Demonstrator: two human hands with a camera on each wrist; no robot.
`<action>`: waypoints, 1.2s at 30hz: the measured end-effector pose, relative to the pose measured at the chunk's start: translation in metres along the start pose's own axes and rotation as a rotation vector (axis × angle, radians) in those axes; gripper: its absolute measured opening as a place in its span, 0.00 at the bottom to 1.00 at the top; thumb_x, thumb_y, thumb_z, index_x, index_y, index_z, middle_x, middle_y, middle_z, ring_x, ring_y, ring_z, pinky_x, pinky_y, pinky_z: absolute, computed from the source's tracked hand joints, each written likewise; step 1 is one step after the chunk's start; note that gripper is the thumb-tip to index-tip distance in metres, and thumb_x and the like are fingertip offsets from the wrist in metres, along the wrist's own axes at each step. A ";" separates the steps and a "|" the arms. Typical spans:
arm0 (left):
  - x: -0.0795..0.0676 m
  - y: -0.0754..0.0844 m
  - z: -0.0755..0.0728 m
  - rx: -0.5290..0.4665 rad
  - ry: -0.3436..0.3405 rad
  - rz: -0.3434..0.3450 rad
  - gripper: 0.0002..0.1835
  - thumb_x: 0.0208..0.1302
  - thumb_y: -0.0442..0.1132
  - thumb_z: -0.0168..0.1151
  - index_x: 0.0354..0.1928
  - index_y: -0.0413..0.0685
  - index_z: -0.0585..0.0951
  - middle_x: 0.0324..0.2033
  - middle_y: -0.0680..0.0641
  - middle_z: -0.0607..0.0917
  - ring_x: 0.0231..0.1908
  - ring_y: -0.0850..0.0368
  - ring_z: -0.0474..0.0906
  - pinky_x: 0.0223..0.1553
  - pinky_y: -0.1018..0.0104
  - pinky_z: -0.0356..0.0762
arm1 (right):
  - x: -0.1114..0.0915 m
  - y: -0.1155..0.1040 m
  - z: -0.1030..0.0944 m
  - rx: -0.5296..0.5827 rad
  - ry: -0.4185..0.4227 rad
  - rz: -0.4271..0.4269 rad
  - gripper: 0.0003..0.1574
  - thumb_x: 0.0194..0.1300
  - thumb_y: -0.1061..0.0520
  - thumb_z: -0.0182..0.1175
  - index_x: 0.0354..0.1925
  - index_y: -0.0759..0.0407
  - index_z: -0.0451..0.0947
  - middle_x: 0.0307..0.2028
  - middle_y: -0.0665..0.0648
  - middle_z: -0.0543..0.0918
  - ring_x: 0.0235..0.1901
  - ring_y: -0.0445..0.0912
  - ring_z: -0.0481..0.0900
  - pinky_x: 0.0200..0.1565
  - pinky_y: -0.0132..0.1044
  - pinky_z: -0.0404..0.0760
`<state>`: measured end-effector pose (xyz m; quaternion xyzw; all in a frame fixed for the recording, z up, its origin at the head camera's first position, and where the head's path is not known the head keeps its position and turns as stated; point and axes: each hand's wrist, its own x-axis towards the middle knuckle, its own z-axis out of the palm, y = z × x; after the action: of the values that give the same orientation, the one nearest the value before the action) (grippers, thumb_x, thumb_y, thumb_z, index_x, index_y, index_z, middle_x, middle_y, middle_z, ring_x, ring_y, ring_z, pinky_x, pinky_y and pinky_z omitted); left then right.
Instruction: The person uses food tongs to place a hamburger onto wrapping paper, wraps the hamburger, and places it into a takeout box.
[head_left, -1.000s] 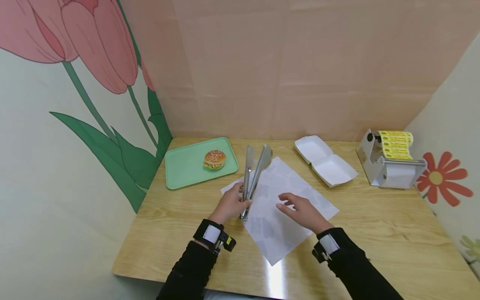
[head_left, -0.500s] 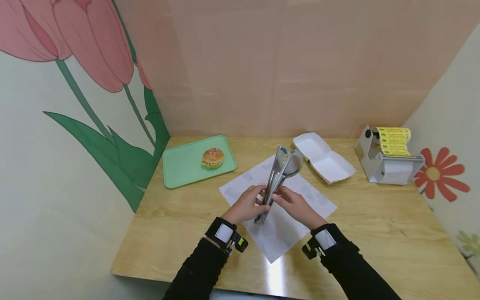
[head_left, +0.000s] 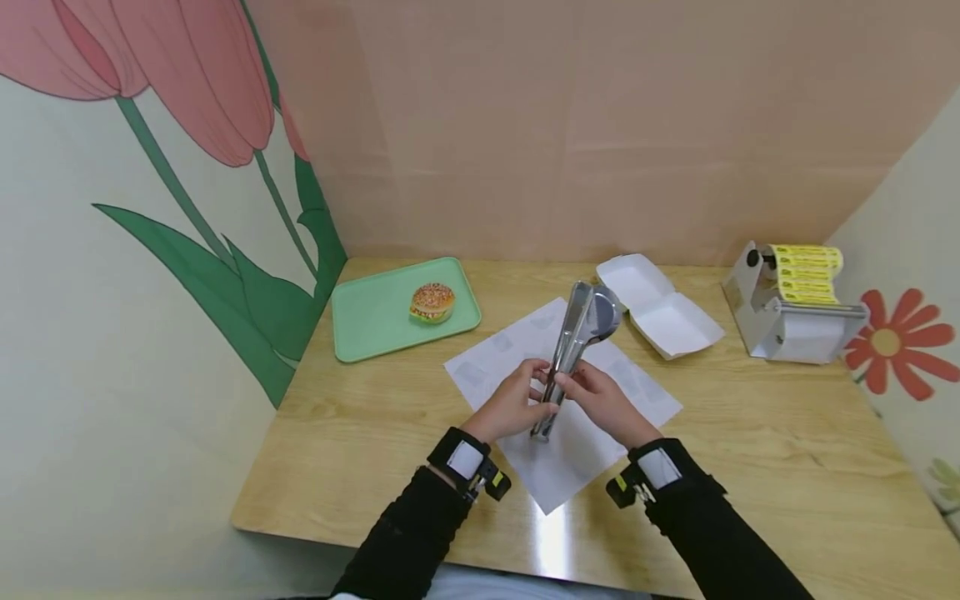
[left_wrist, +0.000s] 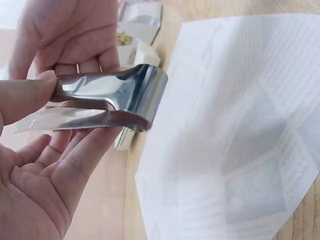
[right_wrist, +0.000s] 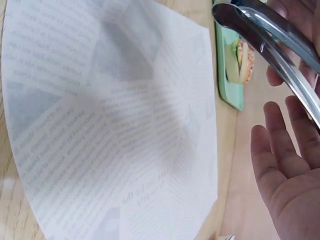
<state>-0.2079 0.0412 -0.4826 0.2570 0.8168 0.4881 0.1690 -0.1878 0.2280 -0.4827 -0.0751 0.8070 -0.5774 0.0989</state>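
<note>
tongs [head_left: 569, 340] sit between left hand [head_left: 510, 407] and right hand [head_left: 611, 409]

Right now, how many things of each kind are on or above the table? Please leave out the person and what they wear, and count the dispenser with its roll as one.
Tongs: 1
Paper: 1
Burger: 1
Tray: 1
Box: 1
Dispenser: 1
Total: 6

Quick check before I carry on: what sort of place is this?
Probably a burger-packing station, perhaps a mock-up: a seeded burger on a green tray, an open white clamshell box, and metal serving tongs held over printed paper.
</note>
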 end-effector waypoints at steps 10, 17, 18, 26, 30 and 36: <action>-0.018 -0.015 -0.011 0.004 0.135 -0.081 0.38 0.57 0.48 0.72 0.65 0.42 0.65 0.46 0.49 0.80 0.45 0.55 0.78 0.44 0.66 0.78 | 0.016 -0.002 -0.003 0.072 -0.108 0.034 0.32 0.76 0.44 0.47 0.60 0.70 0.65 0.50 0.69 0.77 0.51 0.55 0.80 0.58 0.54 0.72; -0.037 -0.032 -0.031 0.046 0.193 -0.125 0.35 0.57 0.45 0.72 0.63 0.40 0.68 0.45 0.44 0.81 0.45 0.52 0.79 0.44 0.64 0.78 | 0.026 -0.006 0.003 0.066 -0.132 0.088 0.35 0.74 0.41 0.48 0.64 0.68 0.60 0.48 0.65 0.73 0.48 0.55 0.82 0.55 0.53 0.74; -0.039 -0.034 -0.034 0.049 0.198 -0.136 0.35 0.57 0.45 0.72 0.63 0.41 0.69 0.45 0.44 0.81 0.45 0.51 0.79 0.45 0.63 0.78 | 0.027 -0.006 0.004 0.062 -0.129 0.093 0.36 0.74 0.41 0.48 0.63 0.68 0.60 0.48 0.64 0.73 0.46 0.54 0.82 0.54 0.51 0.75; -0.056 -0.046 -0.046 0.072 0.247 -0.169 0.30 0.58 0.43 0.72 0.59 0.42 0.72 0.43 0.43 0.83 0.41 0.52 0.80 0.42 0.63 0.79 | 0.038 -0.008 0.012 0.085 -0.142 0.129 0.40 0.73 0.38 0.47 0.67 0.66 0.57 0.46 0.63 0.70 0.40 0.51 0.78 0.44 0.44 0.81; -0.062 -0.050 -0.050 0.077 0.256 -0.185 0.29 0.58 0.42 0.71 0.59 0.42 0.73 0.42 0.44 0.83 0.39 0.54 0.80 0.40 0.64 0.79 | 0.043 -0.006 0.017 0.084 -0.155 0.146 0.40 0.73 0.37 0.46 0.68 0.64 0.57 0.45 0.61 0.69 0.37 0.50 0.74 0.40 0.44 0.82; -0.067 -0.053 -0.055 0.067 0.265 -0.188 0.28 0.58 0.40 0.71 0.59 0.41 0.73 0.42 0.44 0.83 0.39 0.53 0.80 0.39 0.64 0.79 | 0.049 -0.003 0.021 0.048 -0.134 0.150 0.41 0.72 0.33 0.44 0.66 0.64 0.60 0.41 0.60 0.71 0.33 0.49 0.72 0.31 0.38 0.76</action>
<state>-0.1963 -0.0576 -0.5019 0.1181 0.8682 0.4723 0.0960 -0.2302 0.1957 -0.4898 -0.0503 0.7877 -0.5814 0.1973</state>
